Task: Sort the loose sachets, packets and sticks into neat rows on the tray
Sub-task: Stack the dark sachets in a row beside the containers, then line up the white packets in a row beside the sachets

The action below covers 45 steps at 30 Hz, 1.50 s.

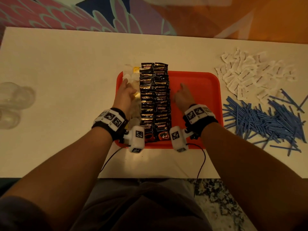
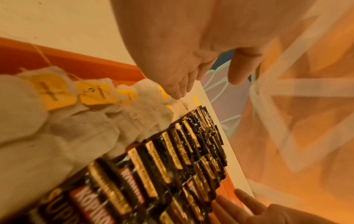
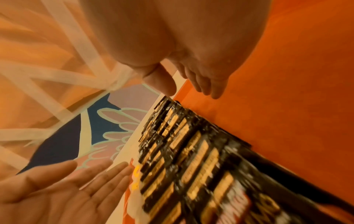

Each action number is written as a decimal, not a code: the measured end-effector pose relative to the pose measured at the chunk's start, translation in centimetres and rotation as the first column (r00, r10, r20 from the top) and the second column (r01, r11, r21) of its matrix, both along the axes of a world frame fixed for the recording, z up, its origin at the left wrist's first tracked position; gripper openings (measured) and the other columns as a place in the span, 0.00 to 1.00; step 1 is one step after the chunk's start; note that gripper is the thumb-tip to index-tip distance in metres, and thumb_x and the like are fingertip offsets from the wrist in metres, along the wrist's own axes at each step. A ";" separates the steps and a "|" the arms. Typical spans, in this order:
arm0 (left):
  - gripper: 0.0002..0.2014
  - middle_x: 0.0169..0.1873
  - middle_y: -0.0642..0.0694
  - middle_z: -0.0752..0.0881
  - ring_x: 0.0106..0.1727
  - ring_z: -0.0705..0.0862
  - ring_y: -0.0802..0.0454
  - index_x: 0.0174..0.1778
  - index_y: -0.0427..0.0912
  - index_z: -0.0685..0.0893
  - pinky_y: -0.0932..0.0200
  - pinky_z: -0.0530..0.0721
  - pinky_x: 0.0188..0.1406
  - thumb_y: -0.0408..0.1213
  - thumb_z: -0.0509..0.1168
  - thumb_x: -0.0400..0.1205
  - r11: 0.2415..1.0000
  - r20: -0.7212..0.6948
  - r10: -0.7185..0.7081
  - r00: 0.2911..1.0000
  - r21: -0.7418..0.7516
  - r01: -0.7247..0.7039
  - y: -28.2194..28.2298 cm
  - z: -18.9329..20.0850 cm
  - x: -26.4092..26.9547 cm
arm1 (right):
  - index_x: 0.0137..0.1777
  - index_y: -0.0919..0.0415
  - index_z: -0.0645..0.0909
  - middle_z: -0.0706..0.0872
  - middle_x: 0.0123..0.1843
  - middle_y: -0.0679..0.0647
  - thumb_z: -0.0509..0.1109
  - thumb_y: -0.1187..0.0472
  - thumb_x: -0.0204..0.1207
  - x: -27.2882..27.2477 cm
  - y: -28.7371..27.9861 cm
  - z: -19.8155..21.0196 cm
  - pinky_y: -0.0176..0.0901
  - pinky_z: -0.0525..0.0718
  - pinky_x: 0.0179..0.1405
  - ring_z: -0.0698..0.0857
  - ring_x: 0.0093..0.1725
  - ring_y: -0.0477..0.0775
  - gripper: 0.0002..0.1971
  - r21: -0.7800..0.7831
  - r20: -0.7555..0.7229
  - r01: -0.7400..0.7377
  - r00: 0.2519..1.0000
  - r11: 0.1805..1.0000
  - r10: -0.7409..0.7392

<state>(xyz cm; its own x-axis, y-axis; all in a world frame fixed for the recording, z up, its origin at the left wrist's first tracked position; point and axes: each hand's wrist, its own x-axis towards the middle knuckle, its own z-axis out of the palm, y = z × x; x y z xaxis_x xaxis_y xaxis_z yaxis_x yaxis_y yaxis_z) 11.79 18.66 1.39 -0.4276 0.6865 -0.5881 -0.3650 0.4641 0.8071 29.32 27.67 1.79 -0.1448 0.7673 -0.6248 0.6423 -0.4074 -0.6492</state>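
The left hand [image 1: 125, 95] is seen over the left part of the red tray [image 1: 200, 80], fingers straight and spread, nothing gripped; it lies over the row of tea bags [image 1: 133, 77] with yellow tags. In the left wrist view its fingertips [image 2: 177, 92] are seen just above those bags, contact not clear. The right hand [image 1: 183, 95] is held flat and relaxed over the bare tray floor, just right of the black coffee sachets [image 1: 155, 100], nothing gripped. The sachets are laid in two overlapping rows down the middle of the frame, between the two hands, their far end past the tray's upper edge. The tray is placed on the pale worktop [image 1: 66, 72] at the centre of the head view. At the upper right of the frame a loose pile of white packets [image 1: 250, 74] is seen on the worktop, and below it, at the right edge, a heap of blue sticks [image 1: 265, 119]. At the left edge clear plastic cups [image 1: 13, 99] are seen, blurred.
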 end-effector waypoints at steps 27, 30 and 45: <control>0.13 0.63 0.40 0.82 0.65 0.79 0.42 0.60 0.41 0.86 0.52 0.75 0.67 0.29 0.63 0.82 0.971 -0.748 -0.233 0.621 -0.219 0.099 -11.9 -1.5 3.1 | 0.86 0.59 0.54 0.79 0.58 0.57 0.59 0.71 0.80 3.3 -7.8 -2.4 0.38 0.71 0.28 0.77 0.38 0.50 0.34 -0.097 -0.021 -0.068 0.998 0.993 0.066; 0.11 0.63 0.39 0.81 0.67 0.75 0.39 0.57 0.40 0.88 0.49 0.73 0.69 0.30 0.64 0.82 0.887 -0.788 -0.451 0.418 -0.343 0.310 -13.6 -2.1 3.2 | 0.86 0.57 0.55 0.76 0.59 0.55 0.59 0.70 0.79 3.1 -8.6 -2.6 0.39 0.73 0.31 0.77 0.42 0.51 0.35 -0.081 -0.027 -0.060 0.998 0.995 0.058; 0.10 0.46 0.48 0.85 0.46 0.83 0.49 0.53 0.46 0.88 0.59 0.80 0.48 0.31 0.63 0.84 0.934 -0.696 -0.358 0.622 -0.263 0.244 -14.5 0.7 2.9 | 0.71 0.52 0.77 0.82 0.42 0.48 0.63 0.65 0.79 6.8 -10.7 1.2 0.38 0.74 0.27 0.77 0.31 0.46 0.21 0.056 0.048 -0.087 0.995 0.995 0.084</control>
<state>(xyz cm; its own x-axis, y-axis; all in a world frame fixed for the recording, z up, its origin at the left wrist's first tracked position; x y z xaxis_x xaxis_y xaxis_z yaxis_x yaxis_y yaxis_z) 14.74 4.16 2.12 -0.5364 0.7978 -0.2753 0.4869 0.5590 0.6712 36.15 16.92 3.00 -0.1840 0.7885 -0.5868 0.7026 -0.3120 -0.6395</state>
